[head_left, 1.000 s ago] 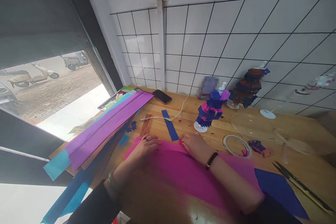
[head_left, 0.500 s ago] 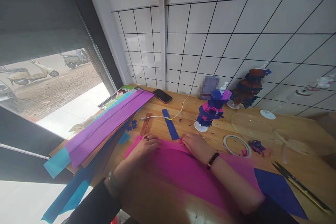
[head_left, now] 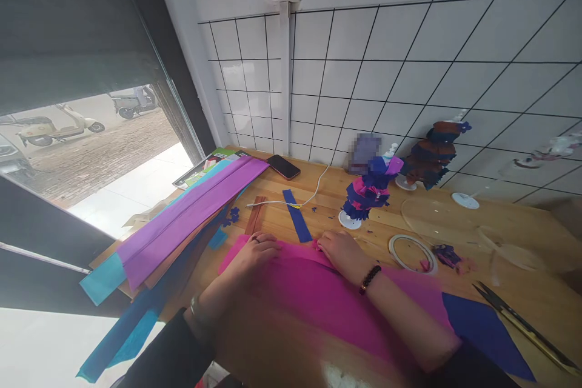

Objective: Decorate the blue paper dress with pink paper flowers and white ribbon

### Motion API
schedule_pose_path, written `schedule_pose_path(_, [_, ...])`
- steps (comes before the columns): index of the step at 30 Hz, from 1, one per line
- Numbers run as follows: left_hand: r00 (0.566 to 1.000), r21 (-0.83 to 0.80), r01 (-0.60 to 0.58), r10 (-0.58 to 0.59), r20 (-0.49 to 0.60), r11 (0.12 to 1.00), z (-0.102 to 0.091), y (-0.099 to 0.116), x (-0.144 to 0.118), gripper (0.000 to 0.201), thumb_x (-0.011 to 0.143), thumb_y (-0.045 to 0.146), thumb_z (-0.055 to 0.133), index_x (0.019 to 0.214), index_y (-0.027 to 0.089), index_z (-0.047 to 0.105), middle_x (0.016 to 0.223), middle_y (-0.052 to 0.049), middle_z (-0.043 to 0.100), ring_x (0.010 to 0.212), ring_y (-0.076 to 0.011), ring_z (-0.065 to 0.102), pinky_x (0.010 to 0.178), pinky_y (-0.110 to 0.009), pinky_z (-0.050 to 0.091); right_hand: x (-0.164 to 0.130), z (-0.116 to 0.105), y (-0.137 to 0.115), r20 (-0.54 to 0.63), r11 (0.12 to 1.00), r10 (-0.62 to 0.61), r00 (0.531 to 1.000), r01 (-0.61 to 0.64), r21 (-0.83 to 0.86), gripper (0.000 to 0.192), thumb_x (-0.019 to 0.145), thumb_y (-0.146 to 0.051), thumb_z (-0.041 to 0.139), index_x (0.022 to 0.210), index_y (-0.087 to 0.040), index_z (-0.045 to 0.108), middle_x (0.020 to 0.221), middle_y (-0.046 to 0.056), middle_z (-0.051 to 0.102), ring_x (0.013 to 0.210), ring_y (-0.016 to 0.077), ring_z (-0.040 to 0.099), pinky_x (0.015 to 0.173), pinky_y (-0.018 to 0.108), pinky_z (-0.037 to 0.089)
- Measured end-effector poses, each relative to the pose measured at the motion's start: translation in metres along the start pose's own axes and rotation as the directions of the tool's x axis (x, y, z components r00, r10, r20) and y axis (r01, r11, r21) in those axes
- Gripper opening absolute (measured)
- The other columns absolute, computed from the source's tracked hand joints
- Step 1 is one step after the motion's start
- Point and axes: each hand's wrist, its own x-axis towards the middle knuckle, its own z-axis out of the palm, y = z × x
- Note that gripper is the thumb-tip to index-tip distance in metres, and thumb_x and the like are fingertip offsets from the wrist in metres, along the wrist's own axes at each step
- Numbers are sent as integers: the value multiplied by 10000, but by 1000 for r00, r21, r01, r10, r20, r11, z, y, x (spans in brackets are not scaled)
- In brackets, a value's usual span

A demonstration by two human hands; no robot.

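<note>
Wooden bench (head_left: 454, 218) under tiled wall; magenta crepe sheet (head_left: 318, 297) lies lower centre. Left hand (head_left: 252, 254) pressed flat on it, right hand (head_left: 339, 250) pinching its far edge — thin paper, uneven pull likely tears it.

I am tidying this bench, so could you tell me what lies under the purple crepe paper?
Under the purple crepe paper lie brown and turquoise sheets; how many more it covers is hidden.
</note>
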Motion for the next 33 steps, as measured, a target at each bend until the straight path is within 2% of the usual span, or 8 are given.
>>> schedule_pose_path(3, [1000, -19, 13, -13, -3, 1000, 1, 0, -1, 255, 854, 176, 389, 959, 210, 618, 987, -72, 657, 1071, -187, 522, 929, -366, 392, 0, 1, -1, -5, 1000, -9, 1000, 9, -13, 235, 901, -167, 396, 842, -175, 623, 834, 54, 629, 800, 182, 557, 712, 307, 334])
schedule_pose_path(9, [995, -58, 42, -47, -87, 997, -1, 5, 3, 247, 820, 116, 405, 881, 204, 627, 922, -43, 682, 1005, -173, 563, 876, -344, 437, 0, 2, -4, -29, 1000, 5, 1000, -5, -2, 288, 914, -188, 353, 824, -149, 623, 835, 74, 624, 797, 192, 556, 714, 320, 337])
schedule_pose_path(17, [996, -87, 61, -67, -65, 994, -3, 8, 4, 272, 801, 99, 396, 869, 207, 636, 924, -52, 678, 1004, -172, 567, 883, -359, 445, 0, 3, 1, -42, 988, 63, 997, -56, 141, 284, 902, -195, 367, 811, -171, 634, 826, 54, 630, 823, 161, 563, 749, 282, 346])
schedule_pose_path(21, [995, -93, 56, -64, -80, 994, -3, 7, 3, 270, 779, 75, 412, 865, 205, 632, 919, -42, 680, 999, -173, 566, 875, -350, 447, -2, 0, 2, -53, 967, 110, 993, -94, 237, 294, 898, -203, 357, 761, -178, 617, 801, 41, 620, 770, 144, 562, 702, 252, 361])
schedule_pose_path(25, [994, -99, 70, -78, -75, 993, -5, 9, 4, 298, 735, 39, 415, 860, 203, 629, 910, -36, 677, 1002, -174, 557, 884, -347, 440, -5, 1, 6, -70, 927, 190, 979, -155, 342, 297, 889, -221, 342, 755, -169, 602, 814, 54, 615, 770, 154, 564, 690, 256, 374])
schedule_pose_path(29, [994, -90, 100, -104, -42, 991, -9, 17, 5, 354, 684, 29, 447, 945, 201, 612, 943, -35, 662, 1041, -189, 529, 917, -356, 418, -6, 4, 14, -85, 856, 277, 957, -205, 475, 269, 862, -249, 360, 781, -178, 606, 849, 62, 633, 816, 175, 572, 721, 277, 393])
schedule_pose_path(33, [994, -81, 111, -112, -5, 991, -12, 20, 5, 332, 728, 152, 536, 1051, 219, 576, 994, -43, 642, 1066, -207, 511, 928, -372, 404, -8, 2, 20, -98, 755, 368, 925, -236, 611, 281, 841, -332, 379, 775, -181, 607, 790, 56, 642, 765, 187, 588, 691, 289, 428])
